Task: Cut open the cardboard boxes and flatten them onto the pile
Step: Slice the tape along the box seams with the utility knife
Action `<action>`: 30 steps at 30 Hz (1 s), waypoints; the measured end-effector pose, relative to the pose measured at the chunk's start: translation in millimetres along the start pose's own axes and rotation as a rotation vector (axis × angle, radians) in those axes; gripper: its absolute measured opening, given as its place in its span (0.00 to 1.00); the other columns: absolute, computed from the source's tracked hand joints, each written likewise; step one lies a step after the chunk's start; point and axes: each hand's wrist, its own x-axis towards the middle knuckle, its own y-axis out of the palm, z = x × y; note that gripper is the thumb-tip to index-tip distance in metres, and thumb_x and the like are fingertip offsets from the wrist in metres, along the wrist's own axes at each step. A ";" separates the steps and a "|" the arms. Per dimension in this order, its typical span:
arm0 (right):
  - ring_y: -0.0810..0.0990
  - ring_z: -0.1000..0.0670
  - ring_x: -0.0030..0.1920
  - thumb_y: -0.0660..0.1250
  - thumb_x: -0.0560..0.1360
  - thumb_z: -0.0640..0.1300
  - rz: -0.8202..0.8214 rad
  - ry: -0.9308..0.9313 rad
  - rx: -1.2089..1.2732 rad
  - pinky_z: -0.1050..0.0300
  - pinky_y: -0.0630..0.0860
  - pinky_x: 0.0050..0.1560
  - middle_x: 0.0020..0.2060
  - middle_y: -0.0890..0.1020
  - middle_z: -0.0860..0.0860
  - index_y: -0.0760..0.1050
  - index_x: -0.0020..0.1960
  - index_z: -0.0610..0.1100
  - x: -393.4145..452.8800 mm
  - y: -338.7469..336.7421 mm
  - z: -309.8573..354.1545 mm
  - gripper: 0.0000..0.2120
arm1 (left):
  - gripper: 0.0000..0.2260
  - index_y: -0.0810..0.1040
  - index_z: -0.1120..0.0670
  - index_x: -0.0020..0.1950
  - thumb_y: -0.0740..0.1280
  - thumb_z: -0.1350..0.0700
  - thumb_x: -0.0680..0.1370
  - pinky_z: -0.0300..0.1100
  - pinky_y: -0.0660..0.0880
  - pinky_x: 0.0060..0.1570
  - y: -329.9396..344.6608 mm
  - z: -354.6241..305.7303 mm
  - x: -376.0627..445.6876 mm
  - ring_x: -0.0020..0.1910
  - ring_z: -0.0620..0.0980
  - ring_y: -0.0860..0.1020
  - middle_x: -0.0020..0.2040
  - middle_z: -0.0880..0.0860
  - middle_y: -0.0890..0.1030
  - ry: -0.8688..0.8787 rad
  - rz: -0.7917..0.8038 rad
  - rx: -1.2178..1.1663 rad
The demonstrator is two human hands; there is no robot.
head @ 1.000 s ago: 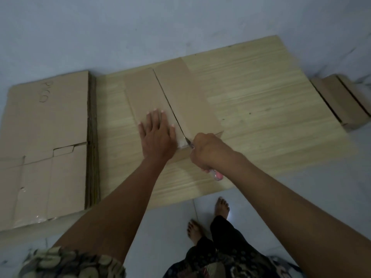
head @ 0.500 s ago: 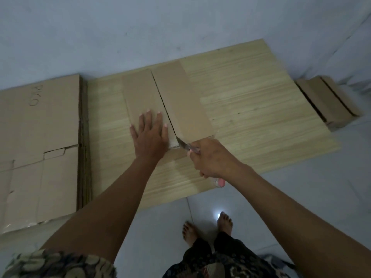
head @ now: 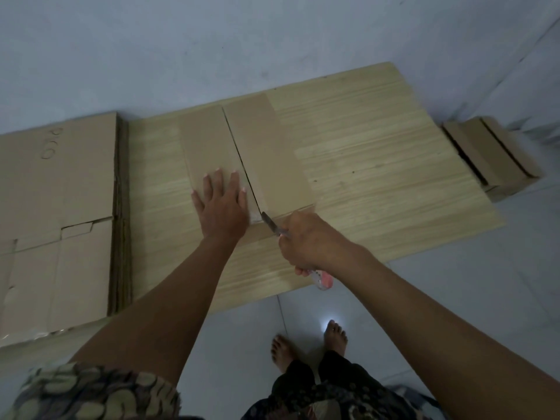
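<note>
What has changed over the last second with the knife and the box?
The right hand has drawn the knife back toward the person, so the blade is now out at the near end of the box seam. The left hand stays pressed flat on the box. The pile is unchanged.

Two hands (head: 222, 204) (head: 306, 241), one knife (head: 274, 227), two closed boxes (head: 245, 159) (head: 491, 153), one flattened pile (head: 57, 207), one wooden board (head: 378, 165), two bare feet (head: 281, 348) (head: 335, 336).
</note>
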 end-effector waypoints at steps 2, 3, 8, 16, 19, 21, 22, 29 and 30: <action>0.86 0.42 0.36 0.58 0.82 0.39 -0.023 -0.015 0.043 0.46 0.85 0.38 0.38 0.85 0.38 0.78 0.57 0.37 0.4 2.0 -8.5 0.12 | 0.23 0.62 0.47 0.81 0.53 0.46 0.86 0.64 0.45 0.77 -1.2 -0.5 0.2 0.81 0.58 0.51 0.82 0.55 0.57 0.000 0.004 -0.008; 0.85 0.44 0.34 0.58 0.82 0.41 -0.028 -0.019 0.091 0.48 0.85 0.37 0.39 0.85 0.39 0.78 0.60 0.39 -0.2 0.8 -14.3 0.13 | 0.23 0.61 0.47 0.81 0.53 0.46 0.86 0.64 0.44 0.77 -2.0 -0.8 0.4 0.81 0.58 0.51 0.82 0.55 0.56 0.000 0.008 -0.017; 0.79 0.55 0.24 0.62 0.83 0.45 -0.084 -0.063 0.325 0.63 0.74 0.26 0.38 0.85 0.44 0.75 0.70 0.49 -6.7 -10.4 -42.9 0.16 | 0.22 0.63 0.46 0.80 0.54 0.46 0.86 0.66 0.44 0.76 -7.0 1.0 2.7 0.81 0.58 0.51 0.82 0.55 0.57 -0.002 0.028 -0.061; 0.77 0.50 0.24 0.61 0.83 0.44 -0.278 -0.082 0.601 0.59 0.73 0.24 0.33 0.82 0.45 0.77 0.65 0.45 -6.4 30.8 -74.7 0.13 | 0.26 0.75 0.52 0.72 0.60 0.41 0.79 0.71 0.46 0.74 -14.1 -5.7 -13.3 0.80 0.58 0.57 0.78 0.58 0.66 0.204 -0.010 -0.158; 0.76 0.48 0.25 0.60 0.84 0.43 -0.300 -0.081 0.701 0.58 0.73 0.24 0.33 0.80 0.45 0.78 0.62 0.45 -4.9 45.8 -79.4 0.11 | 0.31 0.71 0.51 0.76 0.68 0.37 0.77 0.70 0.42 0.74 -9.8 -8.0 -16.0 0.82 0.55 0.53 0.81 0.54 0.62 0.177 0.046 -0.138; 0.75 0.47 0.25 0.60 0.84 0.42 -0.331 -0.088 0.769 0.57 0.73 0.24 0.33 0.80 0.45 0.78 0.60 0.44 -3.9 53.2 -80.7 0.10 | 0.32 0.68 0.50 0.78 0.67 0.36 0.78 0.69 0.41 0.75 -8.9 -9.2 -15.6 0.82 0.55 0.51 0.82 0.52 0.59 0.160 0.069 -0.126; 0.75 0.46 0.25 0.60 0.84 0.42 -0.348 -0.092 0.799 0.57 0.72 0.24 0.32 0.79 0.45 0.78 0.60 0.43 -4.4 56.2 -81.2 0.10 | 0.32 0.66 0.49 0.79 0.65 0.35 0.78 0.69 0.40 0.75 -8.8 -9.3 -15.4 0.82 0.55 0.50 0.82 0.52 0.58 0.164 0.080 -0.111; 0.74 0.47 0.24 0.59 0.84 0.41 -0.427 -0.073 0.892 0.57 0.72 0.23 0.32 0.78 0.44 0.78 0.57 0.42 -3.9 67.3 -84.6 0.10 | 0.34 0.62 0.48 0.81 0.60 0.33 0.79 0.68 0.40 0.75 -6.4 -7.6 -14.9 0.82 0.55 0.48 0.83 0.51 0.55 0.177 0.093 -0.064; 0.74 0.47 0.23 0.59 0.84 0.41 -0.425 -0.073 0.894 0.57 0.72 0.24 0.32 0.78 0.44 0.78 0.57 0.41 -2.8 68.0 -84.1 0.10 | 0.33 0.62 0.48 0.81 0.61 0.33 0.79 0.68 0.40 0.76 -6.1 -6.9 -15.1 0.82 0.56 0.48 0.83 0.51 0.55 0.181 0.088 -0.069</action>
